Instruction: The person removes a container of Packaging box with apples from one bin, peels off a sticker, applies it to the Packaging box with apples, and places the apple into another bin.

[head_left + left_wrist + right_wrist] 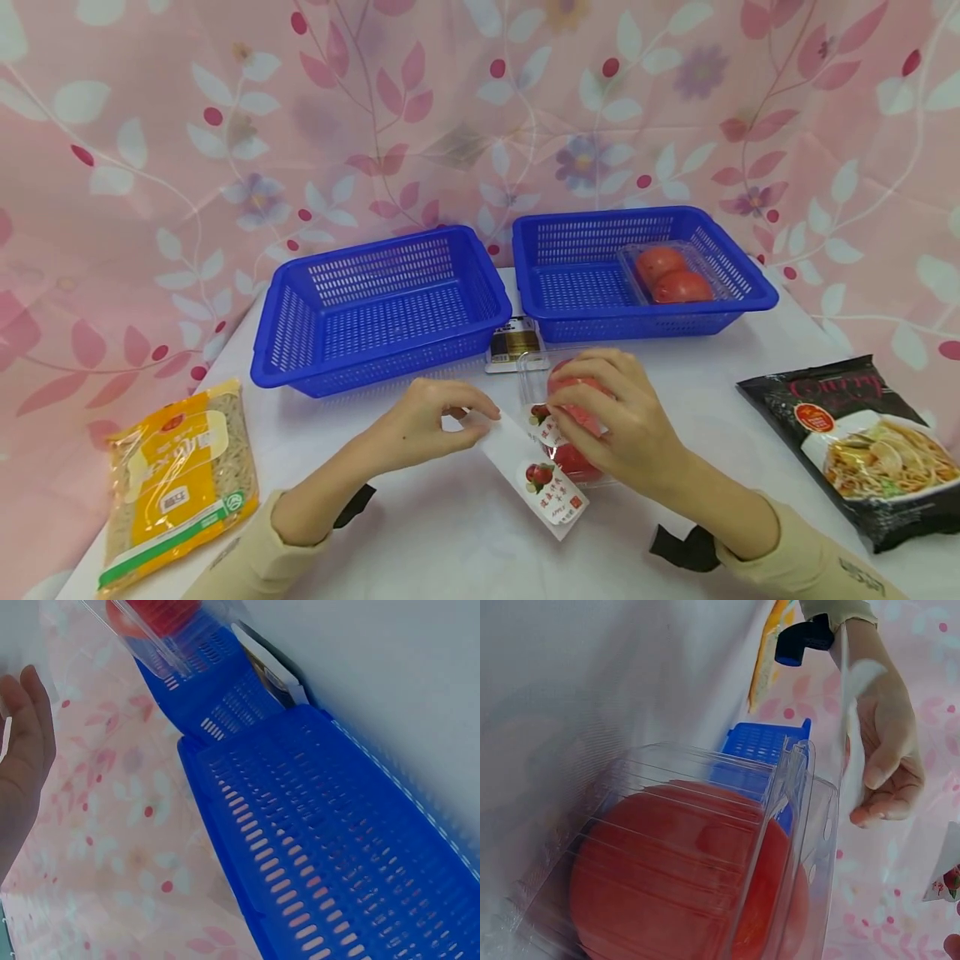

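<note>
My left hand (431, 425) pinches the upper end of a white strip of labels (517, 471) between thumb and fingertips; a round apple-printed sticker shows near its lower end. To its right, my right hand (630, 425) pinches another apple-printed sticker (542, 427) by its edge, above a clear plastic box (534, 379) of red tomatoes (576, 461). The hand partly covers this box. In the right wrist view the sticker (951, 881) hangs near the fingertips, apart from the closed box (667, 754). The left wrist view shows only part of the left hand (26, 742).
Two blue baskets (382, 367) stand at the back; the right basket (645, 321) holds a clear box of tomatoes (682, 286). A small flat packet (514, 343) lies between them. A yellow bag (176, 483) lies left, a black noodle packet (862, 450) right.
</note>
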A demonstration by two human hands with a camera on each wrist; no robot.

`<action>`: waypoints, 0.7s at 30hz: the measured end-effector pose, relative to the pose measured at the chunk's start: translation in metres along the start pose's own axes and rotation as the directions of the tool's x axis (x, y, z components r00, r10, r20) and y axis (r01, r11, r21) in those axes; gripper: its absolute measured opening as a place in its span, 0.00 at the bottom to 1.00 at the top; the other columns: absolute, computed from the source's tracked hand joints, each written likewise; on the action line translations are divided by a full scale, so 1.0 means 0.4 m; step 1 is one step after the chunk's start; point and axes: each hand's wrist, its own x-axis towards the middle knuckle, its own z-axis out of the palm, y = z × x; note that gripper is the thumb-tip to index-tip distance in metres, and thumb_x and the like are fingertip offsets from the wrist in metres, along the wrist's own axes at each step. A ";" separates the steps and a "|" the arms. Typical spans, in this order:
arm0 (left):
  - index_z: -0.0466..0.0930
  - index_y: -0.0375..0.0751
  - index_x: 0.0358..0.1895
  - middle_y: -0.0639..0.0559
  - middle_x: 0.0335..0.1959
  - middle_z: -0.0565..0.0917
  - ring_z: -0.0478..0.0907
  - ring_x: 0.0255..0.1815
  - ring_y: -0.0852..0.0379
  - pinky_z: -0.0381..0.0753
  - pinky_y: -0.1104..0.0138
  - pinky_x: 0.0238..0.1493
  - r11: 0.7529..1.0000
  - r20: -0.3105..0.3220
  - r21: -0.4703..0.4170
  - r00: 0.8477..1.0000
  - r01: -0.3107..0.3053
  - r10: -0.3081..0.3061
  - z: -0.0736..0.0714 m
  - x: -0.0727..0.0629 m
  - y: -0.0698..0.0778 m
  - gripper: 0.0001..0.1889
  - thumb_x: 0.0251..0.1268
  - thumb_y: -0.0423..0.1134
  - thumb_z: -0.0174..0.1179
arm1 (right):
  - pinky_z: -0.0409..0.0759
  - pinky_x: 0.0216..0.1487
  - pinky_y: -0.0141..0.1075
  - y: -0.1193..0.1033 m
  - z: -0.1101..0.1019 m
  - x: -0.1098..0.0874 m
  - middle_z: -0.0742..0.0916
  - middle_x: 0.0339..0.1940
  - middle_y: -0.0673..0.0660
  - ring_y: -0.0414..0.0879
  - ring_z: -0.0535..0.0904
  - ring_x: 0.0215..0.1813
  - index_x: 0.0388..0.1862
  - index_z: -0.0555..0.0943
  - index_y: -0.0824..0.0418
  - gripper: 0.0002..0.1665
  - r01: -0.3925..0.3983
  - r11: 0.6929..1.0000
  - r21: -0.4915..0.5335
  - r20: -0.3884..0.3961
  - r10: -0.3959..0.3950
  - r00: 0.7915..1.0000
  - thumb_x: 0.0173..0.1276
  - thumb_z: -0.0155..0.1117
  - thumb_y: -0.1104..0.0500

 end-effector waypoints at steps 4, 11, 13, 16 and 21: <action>0.83 0.45 0.40 0.59 0.37 0.84 0.77 0.39 0.65 0.78 0.72 0.38 0.999 0.059 0.011 0.997 0.045 -0.046 -0.007 -0.007 -0.011 0.10 0.54 0.31 0.63 | 0.66 0.47 0.39 0.002 -0.002 -0.003 0.82 0.36 0.57 0.54 0.74 0.44 0.27 0.81 0.60 0.14 -0.009 1.000 0.002 0.012 0.009 1.000 0.66 0.55 0.54; 0.83 0.43 0.42 0.58 0.39 0.83 0.78 0.42 0.65 0.77 0.73 0.40 0.994 0.143 0.043 0.984 0.103 -0.108 -0.015 -0.008 -0.030 0.11 0.54 0.31 0.63 | 0.66 0.49 0.39 0.002 -0.004 -0.005 0.82 0.36 0.57 0.54 0.73 0.45 0.27 0.81 0.60 0.14 -0.023 1.000 0.014 0.026 0.023 0.999 0.67 0.55 0.54; 0.83 0.43 0.43 0.58 0.39 0.84 0.78 0.42 0.65 0.77 0.73 0.40 0.992 0.167 0.041 0.978 0.123 -0.128 -0.016 -0.007 -0.038 0.11 0.55 0.31 0.63 | 0.66 0.48 0.38 0.002 -0.004 -0.006 0.82 0.36 0.57 0.54 0.73 0.44 0.27 0.81 0.60 0.15 -0.023 1.000 0.014 0.025 0.023 0.999 0.67 0.54 0.54; 0.82 0.43 0.44 0.57 0.40 0.84 0.78 0.42 0.65 0.77 0.74 0.41 0.989 0.204 0.026 0.968 0.144 -0.147 -0.018 -0.006 -0.049 0.12 0.56 0.30 0.62 | 0.66 0.48 0.38 0.001 -0.003 -0.005 0.82 0.36 0.57 0.54 0.73 0.44 0.27 0.81 0.60 0.16 -0.026 1.000 0.015 0.024 0.026 0.999 0.68 0.53 0.53; 0.82 0.41 0.45 0.56 0.41 0.83 0.78 0.42 0.66 0.77 0.75 0.41 0.989 0.250 0.009 0.957 0.150 -0.147 -0.020 -0.004 -0.067 0.13 0.56 0.29 0.61 | 0.66 0.48 0.38 0.003 -0.003 -0.007 0.82 0.36 0.57 0.54 0.73 0.44 0.26 0.81 0.60 0.16 -0.024 1.000 0.002 0.015 0.024 1.000 0.67 0.53 0.53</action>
